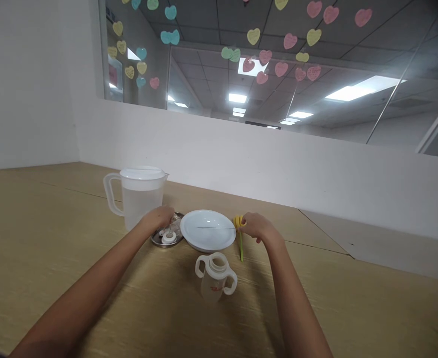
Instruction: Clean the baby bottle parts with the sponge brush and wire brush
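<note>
My left hand (161,217) reaches over a round metal tray (162,243), its fingers closed at the far edge near a clear plastic piece (174,226). A white ring-shaped cap (169,237) lies in that tray. My right hand (255,225) is closed at the right of a white bowl (208,244). From its fingertips a thin wire brush (217,227) extends left across the bowl. Touching or just behind those fingers is a yellow sponge brush (236,222) with a green handle. In front of the bowl stands a lidless, two-handled baby bottle (213,288).
A large lidded plastic pitcher (142,196) stands behind my left hand, its handle to the left. The wooden table (353,303) meets a white wall (241,159) at the back. Above is a window with heart-shaped sticky notes (253,36).
</note>
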`<action>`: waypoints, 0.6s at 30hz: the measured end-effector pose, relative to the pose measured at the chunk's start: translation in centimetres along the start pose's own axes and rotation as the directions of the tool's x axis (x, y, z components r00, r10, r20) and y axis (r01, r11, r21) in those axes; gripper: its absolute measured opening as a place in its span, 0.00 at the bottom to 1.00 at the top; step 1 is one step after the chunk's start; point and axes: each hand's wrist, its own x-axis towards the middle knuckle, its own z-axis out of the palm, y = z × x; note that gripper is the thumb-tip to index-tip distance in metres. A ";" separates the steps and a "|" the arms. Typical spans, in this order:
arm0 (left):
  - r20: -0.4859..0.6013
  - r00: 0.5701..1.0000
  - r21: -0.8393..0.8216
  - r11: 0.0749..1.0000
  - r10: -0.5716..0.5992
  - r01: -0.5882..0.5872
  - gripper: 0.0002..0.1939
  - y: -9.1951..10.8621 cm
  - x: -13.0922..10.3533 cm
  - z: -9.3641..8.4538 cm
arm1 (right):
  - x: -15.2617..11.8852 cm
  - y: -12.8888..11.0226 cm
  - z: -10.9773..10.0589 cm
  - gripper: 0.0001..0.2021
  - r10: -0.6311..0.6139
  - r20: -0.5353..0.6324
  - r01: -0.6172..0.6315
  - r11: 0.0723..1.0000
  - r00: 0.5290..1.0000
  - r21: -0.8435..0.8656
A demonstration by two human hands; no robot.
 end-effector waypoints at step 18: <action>0.066 0.996 -0.113 0.992 -0.053 0.061 0.04 -0.7 1.7 3.3 | 3.5 0.6 3.6 0.11 -0.142 0.008 0.141 0.988 0.990 0.062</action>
